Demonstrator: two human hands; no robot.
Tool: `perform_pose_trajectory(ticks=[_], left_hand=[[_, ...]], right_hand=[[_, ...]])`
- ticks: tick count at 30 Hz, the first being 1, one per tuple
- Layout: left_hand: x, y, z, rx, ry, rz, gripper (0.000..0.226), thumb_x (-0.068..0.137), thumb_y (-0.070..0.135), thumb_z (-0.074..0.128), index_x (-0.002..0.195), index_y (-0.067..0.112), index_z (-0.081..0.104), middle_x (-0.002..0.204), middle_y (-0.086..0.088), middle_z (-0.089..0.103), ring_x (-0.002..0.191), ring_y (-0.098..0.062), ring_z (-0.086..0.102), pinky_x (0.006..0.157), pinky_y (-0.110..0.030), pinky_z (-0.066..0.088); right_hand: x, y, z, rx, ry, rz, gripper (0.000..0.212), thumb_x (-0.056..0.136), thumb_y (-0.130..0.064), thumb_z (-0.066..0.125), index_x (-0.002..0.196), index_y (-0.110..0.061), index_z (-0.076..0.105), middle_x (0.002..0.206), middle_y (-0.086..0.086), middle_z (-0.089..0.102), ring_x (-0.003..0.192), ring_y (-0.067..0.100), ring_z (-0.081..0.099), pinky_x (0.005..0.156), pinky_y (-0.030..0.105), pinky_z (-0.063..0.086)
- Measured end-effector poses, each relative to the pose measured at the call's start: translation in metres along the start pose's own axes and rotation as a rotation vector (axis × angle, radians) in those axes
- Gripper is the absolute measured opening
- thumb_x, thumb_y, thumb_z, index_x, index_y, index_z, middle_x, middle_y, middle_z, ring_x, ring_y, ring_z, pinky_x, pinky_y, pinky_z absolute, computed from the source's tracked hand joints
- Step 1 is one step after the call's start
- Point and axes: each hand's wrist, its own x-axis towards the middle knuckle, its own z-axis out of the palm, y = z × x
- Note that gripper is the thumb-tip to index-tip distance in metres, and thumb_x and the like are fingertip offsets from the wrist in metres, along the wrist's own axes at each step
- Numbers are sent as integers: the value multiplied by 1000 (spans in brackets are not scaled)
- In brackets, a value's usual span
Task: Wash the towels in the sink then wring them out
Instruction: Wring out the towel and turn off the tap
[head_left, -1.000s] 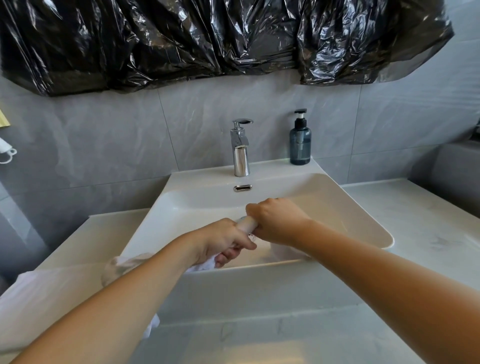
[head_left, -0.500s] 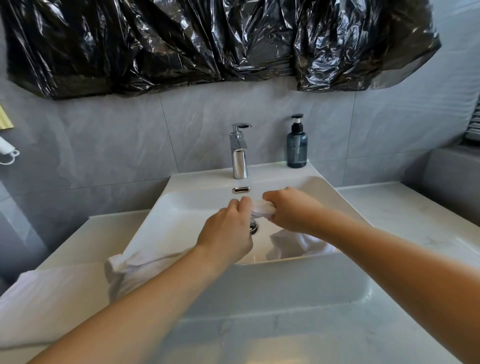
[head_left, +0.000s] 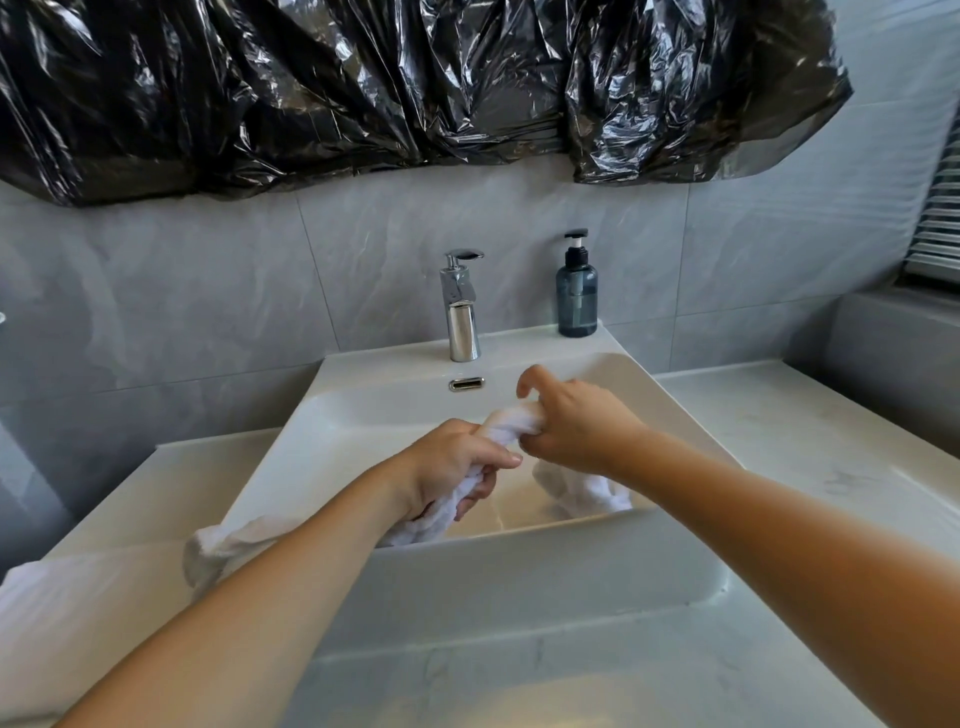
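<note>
A white towel (head_left: 506, 428) is twisted into a rope above the white sink (head_left: 363, 410). My left hand (head_left: 457, 462) grips its lower left stretch. My right hand (head_left: 576, 426) grips the upper right stretch, with the forefinger lifted. One end of the towel (head_left: 582, 491) hangs into the basin under my right wrist. The other end (head_left: 218, 545) trails over the sink's left rim beneath my left forearm. A second white towel (head_left: 57, 618) lies flat on the counter at the left.
A chrome tap (head_left: 461, 306) stands at the back of the sink, with no water running. A dark blue pump bottle (head_left: 576, 291) is to its right. Black plastic sheeting (head_left: 415, 88) covers the wall above. Pale marble counter (head_left: 779, 431) flanks the sink.
Both hands have turned on the towel and drawn slightly apart, so more of the twisted rope shows between them. My right forefinger has lifted off. The view has shifted a little.
</note>
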Motion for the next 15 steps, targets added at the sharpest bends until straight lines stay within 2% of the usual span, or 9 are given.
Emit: perform_pose_trajectory(ticks=[3, 5, 6, 8, 10, 11, 13, 15], left_hand=[[-6, -3, -5, 7, 107, 126, 32, 74, 27, 65, 57, 2, 53, 48, -12, 44, 46, -24, 41, 53, -30, 40], [-9, -1, -8, 9, 220, 170, 27, 73, 27, 65, 58, 6, 55, 50, -12, 48, 51, -24, 46, 60, -32, 41], [-9, -1, -9, 25, 290, 192, 22, 75, 25, 66, 64, 8, 58, 54, -8, 52, 56, -24, 49, 63, -33, 41], [-10, 1, -6, 182, 465, 244, 8, 83, 16, 67, 89, 14, 62, 71, 4, 61, 71, -23, 56, 67, -33, 42], [-13, 3, 2, 584, 632, 332, 34, 87, 10, 61, 119, 21, 53, 96, 9, 59, 87, -22, 57, 70, -33, 44], [-13, 5, 5, 761, 644, 406, 43, 86, 8, 59, 126, 22, 49, 104, 6, 57, 90, -23, 56, 72, -33, 46], [-13, 8, 15, 919, 578, 483, 40, 86, 9, 56, 124, 19, 50, 110, -1, 59, 89, -24, 55, 73, -34, 48], [-11, 13, 20, 893, 580, 445, 18, 91, 13, 51, 109, 17, 52, 101, -4, 60, 82, -23, 53, 63, -30, 42]], right_hand=[[-3, 7, -1, 198, -271, 130, 27, 75, -37, 70, 96, -25, 57, 86, -2, 65, 80, 23, 62, 68, 34, 48], [-8, 9, -4, 304, -363, 163, 28, 73, -35, 72, 94, -21, 63, 90, 2, 70, 87, 27, 65, 75, 37, 52], [-9, 9, -5, 357, -352, 167, 27, 73, -31, 73, 95, -19, 64, 91, 2, 70, 87, 28, 66, 76, 37, 52], [-11, 6, -11, 335, -299, 137, 16, 77, -21, 70, 90, -17, 62, 81, -1, 66, 75, 22, 61, 65, 31, 46], [-9, 2, -18, 206, -212, 61, 9, 81, -17, 66, 84, -20, 57, 72, -5, 59, 69, 18, 54, 60, 27, 41], [-8, 0, -21, 141, -166, 19, 10, 82, -18, 64, 83, -21, 55, 72, -5, 59, 70, 19, 54, 61, 29, 42], [-5, -2, -26, 56, -128, -33, 13, 84, -24, 64, 86, -21, 52, 76, -3, 60, 74, 22, 54, 66, 33, 45], [-5, -3, -26, 32, -186, -11, 26, 84, -36, 69, 97, -23, 50, 86, -1, 62, 79, 23, 57, 70, 35, 48]])
